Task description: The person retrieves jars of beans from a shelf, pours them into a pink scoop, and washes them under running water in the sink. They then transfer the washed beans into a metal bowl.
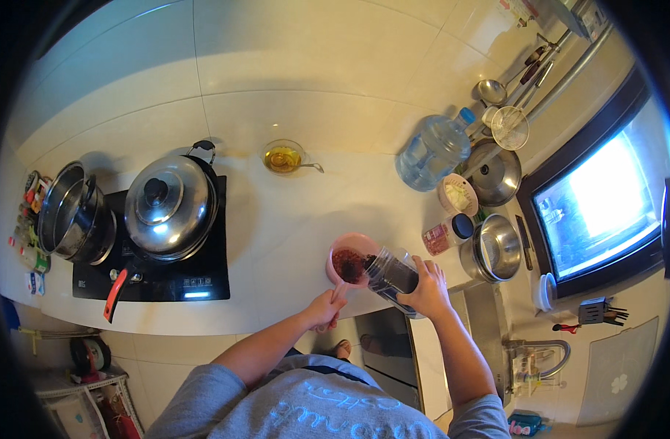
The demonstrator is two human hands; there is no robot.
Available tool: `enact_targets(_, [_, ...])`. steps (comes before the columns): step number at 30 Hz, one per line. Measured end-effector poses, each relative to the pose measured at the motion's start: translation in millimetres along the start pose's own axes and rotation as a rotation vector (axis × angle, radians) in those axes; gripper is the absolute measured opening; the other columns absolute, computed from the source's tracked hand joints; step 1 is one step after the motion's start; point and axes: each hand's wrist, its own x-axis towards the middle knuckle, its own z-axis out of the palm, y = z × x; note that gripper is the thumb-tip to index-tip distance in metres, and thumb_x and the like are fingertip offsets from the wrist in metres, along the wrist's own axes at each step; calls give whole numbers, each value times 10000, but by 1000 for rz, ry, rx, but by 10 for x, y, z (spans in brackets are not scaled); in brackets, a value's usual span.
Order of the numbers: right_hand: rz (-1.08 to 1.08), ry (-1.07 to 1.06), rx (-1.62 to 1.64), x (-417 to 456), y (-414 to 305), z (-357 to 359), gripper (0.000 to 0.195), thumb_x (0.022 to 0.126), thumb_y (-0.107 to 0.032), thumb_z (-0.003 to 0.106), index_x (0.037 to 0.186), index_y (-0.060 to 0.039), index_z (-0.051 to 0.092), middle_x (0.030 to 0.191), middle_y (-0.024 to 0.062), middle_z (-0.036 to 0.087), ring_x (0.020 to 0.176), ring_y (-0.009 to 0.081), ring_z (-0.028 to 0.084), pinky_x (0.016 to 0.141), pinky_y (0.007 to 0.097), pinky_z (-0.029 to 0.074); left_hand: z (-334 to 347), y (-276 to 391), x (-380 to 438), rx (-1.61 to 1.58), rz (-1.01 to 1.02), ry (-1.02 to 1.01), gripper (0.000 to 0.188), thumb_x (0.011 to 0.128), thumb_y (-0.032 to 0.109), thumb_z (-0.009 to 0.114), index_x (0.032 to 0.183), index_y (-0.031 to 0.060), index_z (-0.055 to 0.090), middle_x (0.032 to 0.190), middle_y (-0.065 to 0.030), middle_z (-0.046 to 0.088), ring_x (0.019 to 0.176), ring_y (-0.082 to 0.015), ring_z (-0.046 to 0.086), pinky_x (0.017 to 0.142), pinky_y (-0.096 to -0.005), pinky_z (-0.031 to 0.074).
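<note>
My left hand (325,311) grips the handle of a pink plastic ladle or scoop (355,241), whose bowl holds reddish dried pieces and some darker ones. In my right hand (429,288) is a clear jar (395,277) with dark contents, tilted so that its mouth lies over the right side of the pink bowl. Dark pieces show at the jar's mouth. Right of the bowl, a clear jar with a black lid (443,235) lies or stands with reddish contents. Farther back is a glass bowl (281,157) of yellow liquid with a spoon in it.
At left, a lidded pan (169,206) with a red-tipped handle and a steel pot (74,214) stand by an induction cooktop (203,285). A large water bottle (433,151), pink basket (458,195) and steel bowls (497,247) stand at right, near the sink (486,324).
</note>
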Motion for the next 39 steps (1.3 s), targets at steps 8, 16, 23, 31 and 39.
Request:
enact_targets(8, [29, 49, 4, -95, -16, -1, 825, 487, -264, 760, 1214, -9, 464, 1073, 205, 529, 1044, 366, 489, 930, 429, 375, -37, 28, 23, 44, -10, -42, 212, 934, 226, 497, 921, 59, 367, 592, -62, 479, 393, -169, 480, 340, -320, 396])
enact_targets(16, [99, 89, -46, -170, -118, -26, 813, 490, -269, 755, 1204, -10, 466, 1068, 196, 530, 1032, 352, 495, 920, 423, 383, -131, 65, 54, 57, -49, -110, 199, 945, 245, 467, 932, 76, 363, 585, -56, 462, 399, -177, 487, 340, -328, 412])
enact_targets(23, [207, 36, -51, -202, -224, -75, 862, 473, -269, 768, 1231, 6, 464, 1140, 210, 526, 1095, 367, 474, 977, 427, 354, -168, 19, 76, 36, -33, -145, 182, 945, 230, 469, 931, 79, 368, 588, -54, 461, 381, -179, 478, 330, -326, 401])
enact_targets(31, [108, 66, -67, -202, -296, -38, 796, 492, -284, 747, 1191, 0, 493, 1051, 203, 544, 1011, 365, 508, 914, 417, 391, -163, 13, 72, 47, -40, -130, 181, 946, 228, 469, 929, 73, 375, 593, -56, 467, 381, -178, 478, 331, -325, 400])
enact_targets(39, [158, 6, -31, -88, -345, -37, 844, 479, -289, 768, 1222, -11, 479, 1128, 205, 524, 1091, 371, 478, 963, 425, 371, -166, 86, 26, 100, -34, -149, 190, 947, 241, 463, 936, 73, 376, 599, -55, 471, 405, -175, 500, 341, -323, 411])
